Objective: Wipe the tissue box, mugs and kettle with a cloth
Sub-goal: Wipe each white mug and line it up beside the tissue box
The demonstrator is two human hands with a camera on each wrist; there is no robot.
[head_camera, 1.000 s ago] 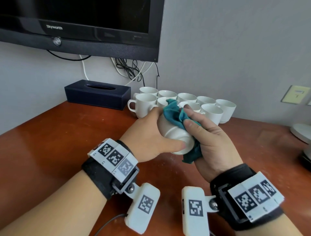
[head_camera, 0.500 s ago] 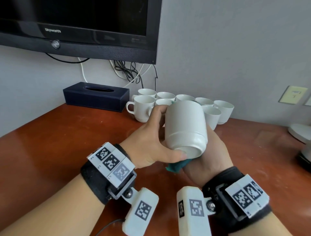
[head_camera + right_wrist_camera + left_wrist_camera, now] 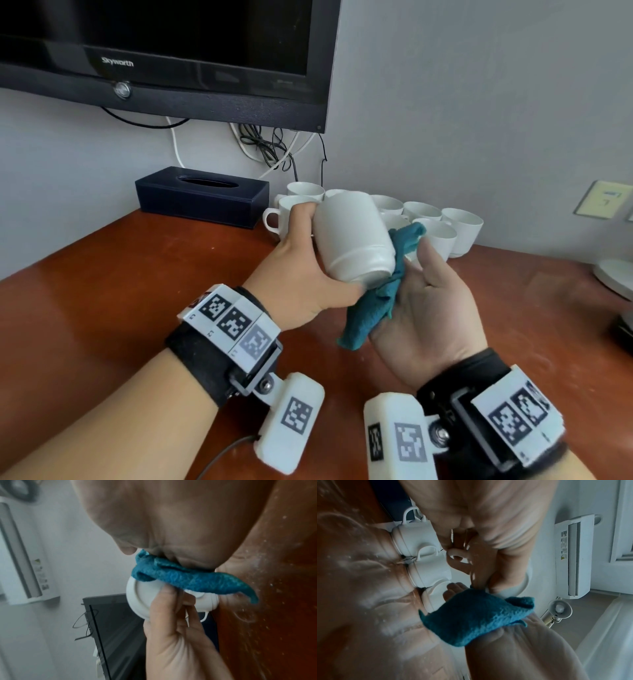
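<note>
My left hand (image 3: 308, 270) grips a white mug (image 3: 349, 236) above the table, tipped with its base toward me. In the left wrist view its fingers curl at the mug's handle (image 3: 457, 553). A teal cloth (image 3: 373, 308) lies across my right hand (image 3: 431, 301), whose straight fingers press it against the mug's right side and base. The cloth (image 3: 188, 577) sits between palm and the mug's foot (image 3: 142, 599). Several more white mugs (image 3: 459, 229) stand behind. The dark blue tissue box (image 3: 202, 197) stands at the back left. I see no kettle clearly.
A black television (image 3: 171, 51) hangs above the brown wooden table (image 3: 102, 308), with cables trailing under it. A white round base (image 3: 616, 277) and a dark object (image 3: 625, 329) sit at the right edge. A wall switch (image 3: 603, 202) is on the right.
The mug has gone from base-down and near upright to tipped over leftward. My right hand has come from under it to its right side, and the cloth now shows.
</note>
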